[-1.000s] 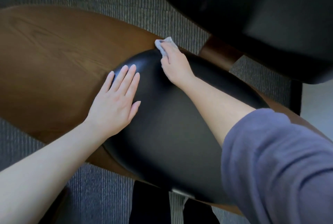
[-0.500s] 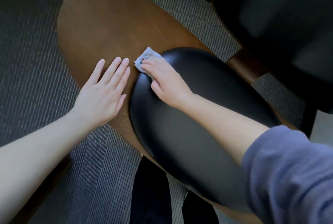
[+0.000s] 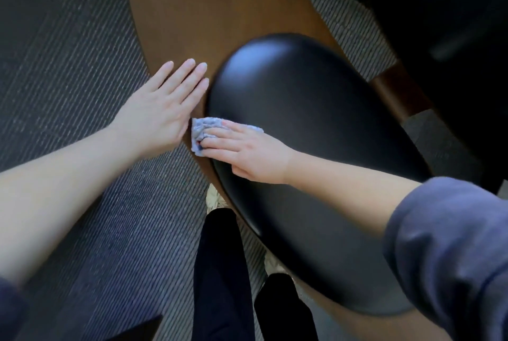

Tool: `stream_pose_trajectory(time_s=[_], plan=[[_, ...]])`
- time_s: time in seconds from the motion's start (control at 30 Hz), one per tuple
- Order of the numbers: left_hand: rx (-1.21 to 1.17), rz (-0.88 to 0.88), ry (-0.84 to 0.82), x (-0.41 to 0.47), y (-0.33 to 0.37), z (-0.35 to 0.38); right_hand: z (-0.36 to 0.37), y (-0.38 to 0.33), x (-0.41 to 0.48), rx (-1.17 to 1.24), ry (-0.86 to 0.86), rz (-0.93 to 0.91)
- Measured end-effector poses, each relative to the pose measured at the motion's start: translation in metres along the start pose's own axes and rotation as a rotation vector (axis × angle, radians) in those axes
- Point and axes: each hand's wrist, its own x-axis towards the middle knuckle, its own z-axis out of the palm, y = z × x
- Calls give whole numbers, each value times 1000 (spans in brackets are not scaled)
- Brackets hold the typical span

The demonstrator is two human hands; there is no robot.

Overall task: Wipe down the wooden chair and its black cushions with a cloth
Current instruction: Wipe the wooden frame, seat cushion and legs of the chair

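While left hand (image 3: 159, 112) rests flat on chair (image 3: 220, 11) edge, flat right hand (image 3: 247, 151) presses cloth (image 3: 202, 127) at cushion (image 3: 316, 107) rim.

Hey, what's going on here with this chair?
A person is wiping down a wooden chair. Their right hand presses a pale blue cloth against the edge of the black seat cushion, right where it meets the wood. The left hand lies flat on the wood beside it, fingers straight.
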Motion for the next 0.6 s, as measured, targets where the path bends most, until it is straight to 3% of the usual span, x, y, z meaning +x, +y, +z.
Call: stream_pose_trajectory(time_s=[0.23,0.33,0.47,0.6], plan=[[-6,-125,-6,0,24,5,20,-30,-52,-47,-98,-236],[-8,-139,-102,4,24,1,21,-23,-60,-56,-88,-280],[76,-102,-351,12,14,-7,9,3,-48,-84,-1,-111],[101,-141,-436,16,20,-8,-10,31,-29,-70,228,189]])
